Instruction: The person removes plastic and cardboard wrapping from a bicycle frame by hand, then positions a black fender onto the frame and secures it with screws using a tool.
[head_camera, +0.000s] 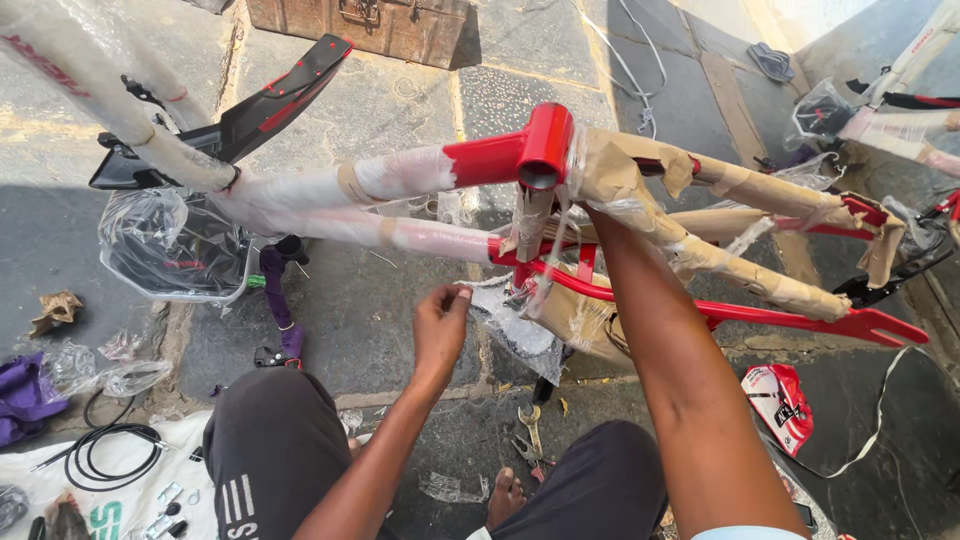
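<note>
A red bicycle frame (500, 155), partly wrapped in white foam, clear plastic and brown cardboard, lies across the view above the stone floor. My left hand (440, 325) pinches a strip of clear plastic wrap (515, 325) hanging from the frame's lower tubes. My right arm reaches up behind the cardboard-wrapped seat stays (730, 260); its hand is hidden by the cardboard near the seat tube. My knees in dark shorts are at the bottom.
A black and red mudguard (250, 115) and a plastic-wrapped part (165, 250) lie left. Black cable coil (110, 455), small metal parts, a spanner and pliers (530, 435) lie on the floor. A wooden chest (390, 25) stands far. A red packet (780, 400) lies right.
</note>
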